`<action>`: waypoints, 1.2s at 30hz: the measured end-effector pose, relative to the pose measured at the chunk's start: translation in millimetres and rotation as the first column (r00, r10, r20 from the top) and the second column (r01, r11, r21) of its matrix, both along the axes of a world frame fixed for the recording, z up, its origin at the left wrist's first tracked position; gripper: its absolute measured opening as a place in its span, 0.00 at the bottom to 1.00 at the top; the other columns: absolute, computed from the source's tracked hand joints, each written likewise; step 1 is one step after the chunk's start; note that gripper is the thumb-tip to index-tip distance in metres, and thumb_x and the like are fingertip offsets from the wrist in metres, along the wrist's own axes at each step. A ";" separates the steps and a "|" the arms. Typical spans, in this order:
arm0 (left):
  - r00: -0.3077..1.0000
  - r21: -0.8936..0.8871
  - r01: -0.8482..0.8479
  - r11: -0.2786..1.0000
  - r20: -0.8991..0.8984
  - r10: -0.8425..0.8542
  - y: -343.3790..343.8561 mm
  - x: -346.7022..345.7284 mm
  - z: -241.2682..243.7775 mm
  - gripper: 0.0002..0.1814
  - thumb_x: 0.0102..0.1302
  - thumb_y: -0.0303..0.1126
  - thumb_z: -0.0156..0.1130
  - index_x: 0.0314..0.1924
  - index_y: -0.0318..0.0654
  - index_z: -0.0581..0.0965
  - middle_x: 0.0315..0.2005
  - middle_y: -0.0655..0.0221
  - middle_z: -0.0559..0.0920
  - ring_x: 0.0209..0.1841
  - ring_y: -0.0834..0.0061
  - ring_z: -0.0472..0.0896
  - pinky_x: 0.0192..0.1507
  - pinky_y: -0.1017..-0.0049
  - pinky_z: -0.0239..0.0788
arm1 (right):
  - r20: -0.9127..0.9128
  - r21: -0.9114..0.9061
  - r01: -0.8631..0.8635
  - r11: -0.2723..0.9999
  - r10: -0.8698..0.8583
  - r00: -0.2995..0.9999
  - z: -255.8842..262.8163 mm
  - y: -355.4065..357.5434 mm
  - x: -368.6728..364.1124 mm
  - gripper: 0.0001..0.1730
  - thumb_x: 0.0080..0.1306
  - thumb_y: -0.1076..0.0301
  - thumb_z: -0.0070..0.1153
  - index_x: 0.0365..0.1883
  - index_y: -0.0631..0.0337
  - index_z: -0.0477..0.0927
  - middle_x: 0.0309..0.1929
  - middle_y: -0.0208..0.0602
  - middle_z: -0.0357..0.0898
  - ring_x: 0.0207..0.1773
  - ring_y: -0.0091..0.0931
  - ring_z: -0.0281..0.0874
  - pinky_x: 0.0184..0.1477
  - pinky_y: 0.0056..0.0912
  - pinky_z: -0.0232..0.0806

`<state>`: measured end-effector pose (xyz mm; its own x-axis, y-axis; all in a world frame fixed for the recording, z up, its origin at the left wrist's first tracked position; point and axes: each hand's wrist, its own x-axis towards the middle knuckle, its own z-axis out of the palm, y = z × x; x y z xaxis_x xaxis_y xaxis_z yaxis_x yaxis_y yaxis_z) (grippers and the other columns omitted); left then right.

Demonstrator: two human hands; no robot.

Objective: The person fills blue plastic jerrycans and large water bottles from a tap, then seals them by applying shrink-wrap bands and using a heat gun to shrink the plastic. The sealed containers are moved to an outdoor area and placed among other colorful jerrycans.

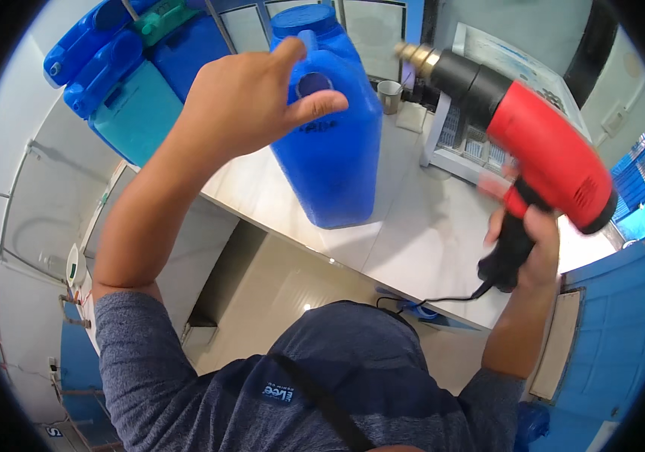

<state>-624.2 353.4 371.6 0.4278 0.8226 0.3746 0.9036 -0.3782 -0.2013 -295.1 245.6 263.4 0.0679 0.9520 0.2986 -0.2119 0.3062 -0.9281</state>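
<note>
A red and black heat gun [548, 147] with a brass-coloured nozzle is gripped by its black handle in my right hand [531, 243]. Its nozzle points up and left, towards the blue jug's side of the picture, and its cord hangs down over the counter's edge. My left hand [249, 96] is over the upper left of a blue plastic water jug [333, 164], thumb and forefinger apart; whether it touches the jug's handle I cannot tell. The jug stands upright on the white tiled counter [412, 231], its cap on top and dark marks on its front.
More blue and teal water jugs [136, 107] are stacked at the upper left. Behind the jug stands a mug [389, 96]; right of it is a white-framed display case [458, 155]. The counter's front edge runs before me, and a blue door [616, 322] is at the right.
</note>
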 end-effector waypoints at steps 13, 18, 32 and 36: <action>0.928 0.189 0.261 0.947 -0.321 -0.191 -6.5 11.7 2.0 0.22 0.60 0.42 0.67 0.50 0.39 0.75 0.40 0.63 0.80 0.44 0.60 0.80 0.44 0.63 0.73 | 0.953 0.160 0.429 0.889 -0.253 0.168 101.7 181.5 134.3 0.28 0.54 0.60 0.67 0.53 0.63 0.79 0.31 0.41 0.81 0.32 0.26 0.80 0.31 0.29 0.70; 0.957 0.048 -0.009 0.999 -0.288 0.022 -4.6 18.4 -2.1 0.24 0.57 0.42 0.70 0.51 0.39 0.75 0.38 0.65 0.80 0.44 0.59 0.80 0.45 0.63 0.73 | 0.949 0.313 0.318 0.895 -0.286 -0.130 101.4 234.0 132.5 0.24 0.48 0.57 0.68 0.40 0.64 0.85 0.37 0.50 0.85 0.41 0.43 0.84 0.48 0.41 0.74; 0.850 -0.750 0.014 0.661 0.358 0.387 118.1 11.9 23.3 0.28 0.60 0.46 0.67 0.52 0.30 0.78 0.41 0.61 0.84 0.44 0.70 0.82 0.48 0.67 0.75 | 0.708 0.694 0.158 0.703 -0.706 0.032 100.1 213.3 58.9 0.32 0.60 0.52 0.64 0.62 0.54 0.75 0.69 0.53 0.64 0.67 0.43 0.69 0.65 0.46 0.65; 0.991 -0.404 0.044 0.914 0.134 0.012 116.4 -42.4 33.2 0.20 0.57 0.39 0.66 0.47 0.34 0.79 0.37 0.59 0.84 0.41 0.66 0.82 0.46 0.69 0.73 | 0.716 0.668 -0.022 0.744 -0.635 0.289 70.4 142.3 35.2 0.27 0.61 0.55 0.64 0.57 0.55 0.78 0.62 0.49 0.72 0.63 0.44 0.71 0.66 0.43 0.63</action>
